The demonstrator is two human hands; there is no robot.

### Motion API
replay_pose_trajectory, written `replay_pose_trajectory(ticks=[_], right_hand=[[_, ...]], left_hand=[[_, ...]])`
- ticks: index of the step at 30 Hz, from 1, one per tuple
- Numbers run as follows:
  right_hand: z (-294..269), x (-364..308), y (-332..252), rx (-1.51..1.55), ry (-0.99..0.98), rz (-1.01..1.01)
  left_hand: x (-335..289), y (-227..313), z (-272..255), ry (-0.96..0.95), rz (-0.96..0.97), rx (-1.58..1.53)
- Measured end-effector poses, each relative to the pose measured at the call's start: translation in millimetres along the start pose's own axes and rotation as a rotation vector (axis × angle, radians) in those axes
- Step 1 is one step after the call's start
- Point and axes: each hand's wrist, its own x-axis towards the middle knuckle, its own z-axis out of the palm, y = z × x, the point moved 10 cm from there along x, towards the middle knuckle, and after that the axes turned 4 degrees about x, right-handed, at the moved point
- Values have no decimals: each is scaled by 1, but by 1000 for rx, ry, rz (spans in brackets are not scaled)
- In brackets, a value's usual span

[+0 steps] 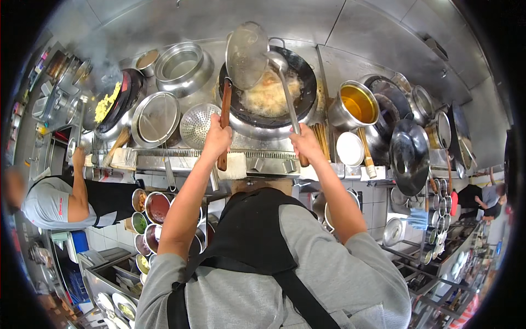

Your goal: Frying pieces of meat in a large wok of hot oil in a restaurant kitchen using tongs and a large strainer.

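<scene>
My left hand is closed round the wooden handle of a round metal strainer, which is tilted up over the left part of a large black wok. Gripped in my right hand is a long-handled ladle; its bowl is by the strainer's right edge, above the wok. Pale, bubbling oil with light-coloured food fills the wok's middle. Steam blurs the strainer's face, so I cannot tell whether anything lies in it. A perforated skimmer rests just left of my left hand.
A pot of amber oil, a white lid-like disc and a bamboo brush stand to the right. At left are a metal pot and a mesh strainer. A co-worker tends another wok with yellow food.
</scene>
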Motion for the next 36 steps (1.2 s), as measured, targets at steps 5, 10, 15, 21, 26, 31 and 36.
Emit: replay_pose_trajectory(ticks=[5, 10, 15, 21, 26, 31, 36], right_hand=[[-12, -30, 4, -66, -105, 90], [-51, -88, 0, -356, -33, 28], [-34, -110, 38, -520, -120, -52], [45, -97, 82, -647, -301, -132], [101, -55, 128, -822, -317, -140], [147, -30, 170, -866, -249, -153], [203, -44, 122, -1230, -262, -573]], left_hand=[[-15, -5, -25, 30, -86, -244], [-26, 16, -86, 237, 27, 143], [45, -5, -120, 416, -19, 738], [92, -59, -157, 255, -35, 666], [11, -31, -183, 246, -55, 476], [-47, -61, -206, 205, -83, -96], [-110, -67, -208, 174, -149, -421]])
